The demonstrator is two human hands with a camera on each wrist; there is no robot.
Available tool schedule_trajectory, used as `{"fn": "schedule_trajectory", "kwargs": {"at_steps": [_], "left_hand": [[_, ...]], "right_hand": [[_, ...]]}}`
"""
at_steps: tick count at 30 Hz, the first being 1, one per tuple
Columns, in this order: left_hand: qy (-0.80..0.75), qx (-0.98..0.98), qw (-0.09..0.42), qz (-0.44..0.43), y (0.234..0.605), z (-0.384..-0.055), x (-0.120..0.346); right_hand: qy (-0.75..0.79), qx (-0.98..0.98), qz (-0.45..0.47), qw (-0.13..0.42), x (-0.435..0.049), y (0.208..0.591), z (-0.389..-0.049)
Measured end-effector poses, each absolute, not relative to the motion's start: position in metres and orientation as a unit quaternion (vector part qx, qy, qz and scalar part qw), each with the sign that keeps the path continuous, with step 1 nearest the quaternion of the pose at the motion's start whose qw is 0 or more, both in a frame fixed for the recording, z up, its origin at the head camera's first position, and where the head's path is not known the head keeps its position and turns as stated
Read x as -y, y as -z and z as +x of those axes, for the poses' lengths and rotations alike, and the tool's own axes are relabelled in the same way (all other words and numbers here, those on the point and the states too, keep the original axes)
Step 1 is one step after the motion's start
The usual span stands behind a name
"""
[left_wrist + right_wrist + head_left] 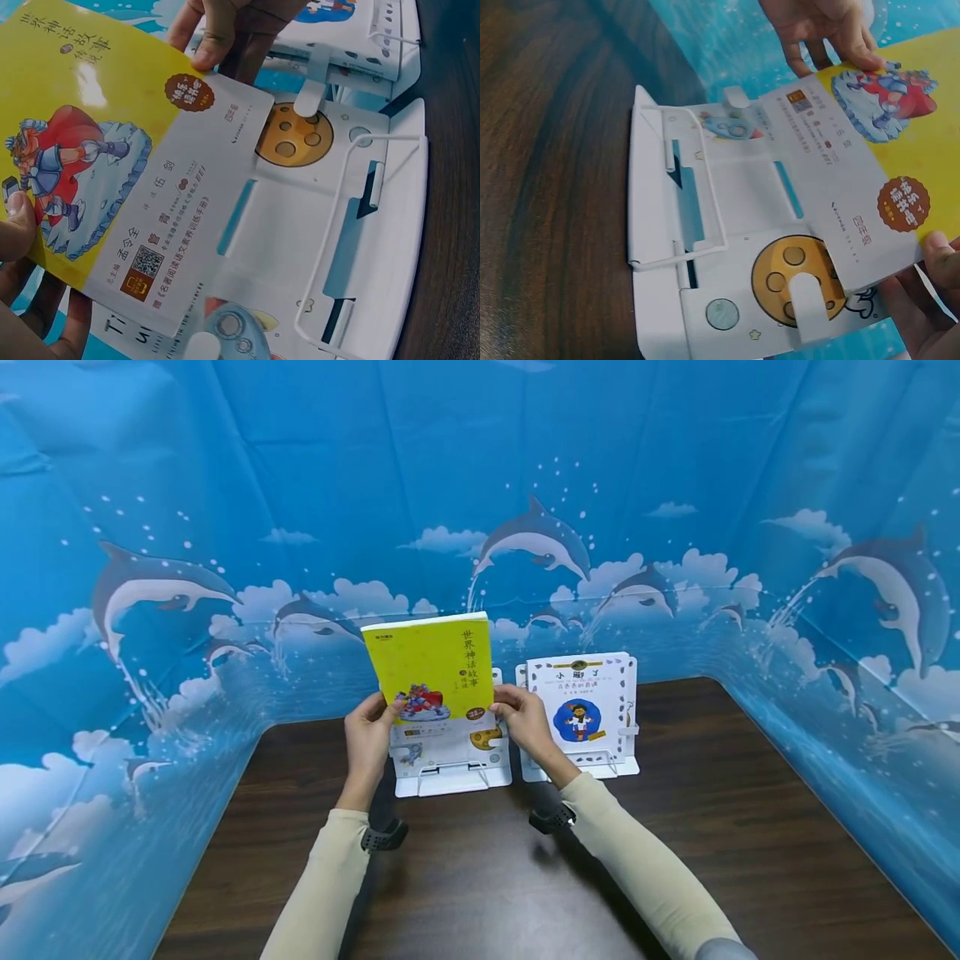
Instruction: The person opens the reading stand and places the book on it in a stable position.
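Note:
Both hands hold a yellow and white book (pixel 442 664) by its two sides, thumbs on the front cover. My left hand (pixel 369 735) pinches its left edge, and my right hand (pixel 522 718) pinches its right edge. Behind and below the book stands a white book stand (pixel 453 781) printed with a rocket and an orange moon (pixel 294 135). The book's lower edge overlaps the stand's back plate, above the wire holder (pixel 716 195) at the front. In the right wrist view, a white clip (pixel 808 307) of the stand lies beside the book's lower corner.
A second white stand (pixel 626 768) to the right carries a white book (pixel 581 710) with a blue round picture. Both stands are on a dark wooden table (pixel 465 877). A blue dolphin-print sheet (pixel 337 485) surrounds the table at the back and sides.

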State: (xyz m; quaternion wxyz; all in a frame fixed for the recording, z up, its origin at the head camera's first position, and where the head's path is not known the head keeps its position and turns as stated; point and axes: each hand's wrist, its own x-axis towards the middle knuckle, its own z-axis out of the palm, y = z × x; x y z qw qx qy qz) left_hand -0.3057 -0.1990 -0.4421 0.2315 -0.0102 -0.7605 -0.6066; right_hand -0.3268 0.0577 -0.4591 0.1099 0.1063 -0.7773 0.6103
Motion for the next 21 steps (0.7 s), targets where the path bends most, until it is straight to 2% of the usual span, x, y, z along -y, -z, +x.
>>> {"fn": "schedule_trajectory", "kwargs": {"at_steps": [8,12,21], "left_hand": [[0.593,0.774,0.223,0.010,0.451,-0.311,0.202],[0.535,0.810,0.239,0.020,0.456,-0.310,0.203],[0.450,0.855,0.257,0.008,0.463,-0.306,0.205]], "right_hand": [[-0.574,0.798,0.096,0.156,-0.049,0.467,-0.323],[-0.550,0.810,0.097,0.179,-0.047,0.473,-0.320],[-0.514,0.833,0.082,0.189,-0.044,0.485,-0.313]]}}
